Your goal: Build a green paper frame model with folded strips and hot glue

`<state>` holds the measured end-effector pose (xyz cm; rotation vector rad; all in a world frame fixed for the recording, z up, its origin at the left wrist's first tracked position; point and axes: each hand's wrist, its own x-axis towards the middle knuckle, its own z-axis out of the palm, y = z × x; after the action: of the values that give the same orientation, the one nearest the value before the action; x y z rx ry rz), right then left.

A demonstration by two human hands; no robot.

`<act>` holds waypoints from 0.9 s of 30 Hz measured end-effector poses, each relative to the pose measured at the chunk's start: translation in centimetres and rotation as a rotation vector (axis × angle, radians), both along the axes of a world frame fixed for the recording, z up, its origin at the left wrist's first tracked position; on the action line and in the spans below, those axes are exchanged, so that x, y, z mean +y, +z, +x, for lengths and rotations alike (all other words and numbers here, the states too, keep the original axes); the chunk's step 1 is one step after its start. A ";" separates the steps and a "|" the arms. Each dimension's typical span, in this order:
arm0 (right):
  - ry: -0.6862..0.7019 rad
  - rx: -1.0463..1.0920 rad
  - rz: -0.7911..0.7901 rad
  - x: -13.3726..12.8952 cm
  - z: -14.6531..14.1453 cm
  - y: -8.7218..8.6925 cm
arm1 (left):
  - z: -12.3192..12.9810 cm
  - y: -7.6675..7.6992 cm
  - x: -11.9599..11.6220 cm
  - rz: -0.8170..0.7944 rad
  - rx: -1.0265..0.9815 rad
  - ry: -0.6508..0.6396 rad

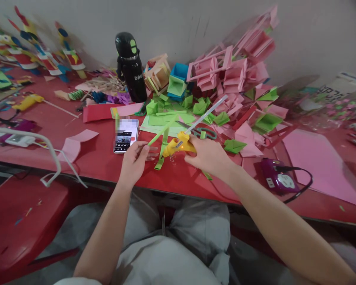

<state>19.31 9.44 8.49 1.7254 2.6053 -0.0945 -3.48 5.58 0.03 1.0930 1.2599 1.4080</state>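
Observation:
A yellow hot glue gun (179, 145) is gripped by my right hand (209, 156), and a clear glue stick (207, 113) juts from its back end. Its nozzle points down and left at a folded green paper strip (160, 161) lying on the red table. Between the fingers of my left hand (135, 161) is the lower end of another long green paper strip (163, 131), which slants up to the right. A phone (126, 136) with a lit screen lies beside that hand. Behind the glue gun rest scissors (206, 133), partly covered.
Pink paper boxes (234, 75) and small green folded pieces (201, 106) crowd the back by the wall. A black bottle (132, 71) stands among them. At right are a purple power strip (277, 178) and a pink sheet (320, 164); another yellow glue gun (28, 102) lies left.

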 end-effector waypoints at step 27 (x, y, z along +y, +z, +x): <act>0.054 -0.036 -0.001 -0.1 0.4 -0.1 | 0.6 -0.3 -0.2 0.012 0.301 -0.158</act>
<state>19.69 9.34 8.39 1.6395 2.6233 -0.0636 -2.90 5.35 -0.30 1.4202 1.3419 1.1635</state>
